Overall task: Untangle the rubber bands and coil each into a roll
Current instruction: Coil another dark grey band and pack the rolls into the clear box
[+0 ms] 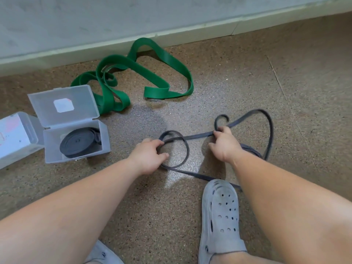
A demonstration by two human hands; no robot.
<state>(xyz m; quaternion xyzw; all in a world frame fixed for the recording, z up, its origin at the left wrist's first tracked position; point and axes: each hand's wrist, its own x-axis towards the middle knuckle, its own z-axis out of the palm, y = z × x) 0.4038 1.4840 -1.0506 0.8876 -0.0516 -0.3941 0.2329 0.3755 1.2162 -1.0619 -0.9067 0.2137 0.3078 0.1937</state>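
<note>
Your grey clog (221,212) is planted close in, and a strand of the grey rubber band (198,136) slips past its toe; whether it's pinned there I can't tell. Now your left hand (150,153) has its fingers curled round the small loop on the floor, and your right hand (224,144) pinches the band where two strands meet. With the stretch between them taut, you're likely setting up to work out a twist. Beyond your right wrist the rest sprawls in a big open curve. Over by the wall the green rubber band (156,92) lies heaped, untouched. At your left the clear plastic box (51,145) stands open, with a coiled black band (80,143) already sitting inside.
</note>
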